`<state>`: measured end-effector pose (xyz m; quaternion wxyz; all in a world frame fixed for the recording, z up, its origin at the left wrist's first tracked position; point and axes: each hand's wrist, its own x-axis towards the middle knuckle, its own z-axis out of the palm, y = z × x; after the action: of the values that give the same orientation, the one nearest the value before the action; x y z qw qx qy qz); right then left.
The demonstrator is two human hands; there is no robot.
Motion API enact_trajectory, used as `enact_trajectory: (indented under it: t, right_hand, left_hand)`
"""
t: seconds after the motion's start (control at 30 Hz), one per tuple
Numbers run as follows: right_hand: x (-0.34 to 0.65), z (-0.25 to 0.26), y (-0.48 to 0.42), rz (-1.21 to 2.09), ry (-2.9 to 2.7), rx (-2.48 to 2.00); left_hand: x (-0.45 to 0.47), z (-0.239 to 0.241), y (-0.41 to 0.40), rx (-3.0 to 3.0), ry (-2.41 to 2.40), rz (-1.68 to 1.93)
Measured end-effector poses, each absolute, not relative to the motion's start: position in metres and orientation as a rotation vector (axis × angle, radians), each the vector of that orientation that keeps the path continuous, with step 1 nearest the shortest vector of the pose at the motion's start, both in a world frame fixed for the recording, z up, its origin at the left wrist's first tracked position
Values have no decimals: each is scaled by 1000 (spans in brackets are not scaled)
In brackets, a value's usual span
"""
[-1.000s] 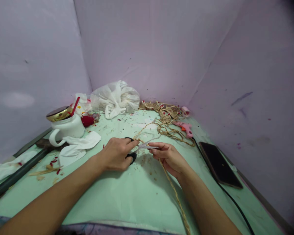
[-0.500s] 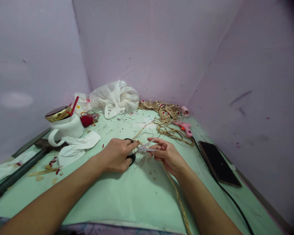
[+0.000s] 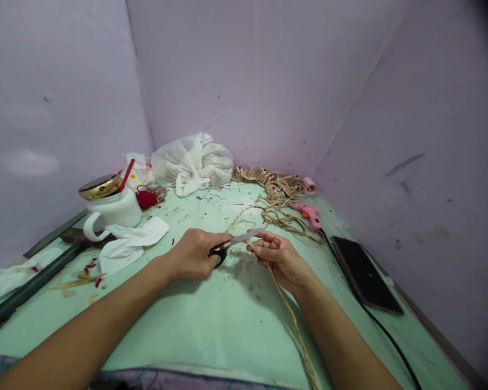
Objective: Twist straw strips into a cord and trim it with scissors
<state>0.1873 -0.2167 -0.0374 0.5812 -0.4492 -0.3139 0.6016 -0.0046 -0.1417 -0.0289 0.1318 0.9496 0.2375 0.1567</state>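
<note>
My left hand is closed round the black handles of a pair of scissors, whose grey blades point right toward my other hand. My right hand is closed in a pinch on a braided jute cord that runs from its fingers down toward me along the green table. The blade tips lie at the cord just above my right fingers. Both hands hover low over the table's middle.
A tangle of jute cord and a pink glue gun lie behind the hands. A dark phone with a black cable sits right. At left stand a white mug, white cloth, a plastic bag and a dark bar.
The scissor blades have come together at the cord. My right fingers have curled tighter on the cord, and my left hand has shifted slightly right.
</note>
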Motion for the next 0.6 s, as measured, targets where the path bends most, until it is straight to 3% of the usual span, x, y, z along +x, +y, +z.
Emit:
enact_trajectory:
  t: [0.17,0.6]
  right_hand:
    - [188,-39,-215,1436,-688,-1041]
    - [182,-40,-216,1385,-737,-1118]
  left_hand:
    - [-5,-30,-142,2691,775,560]
    - [-3,-35,-144,3056,781,351]
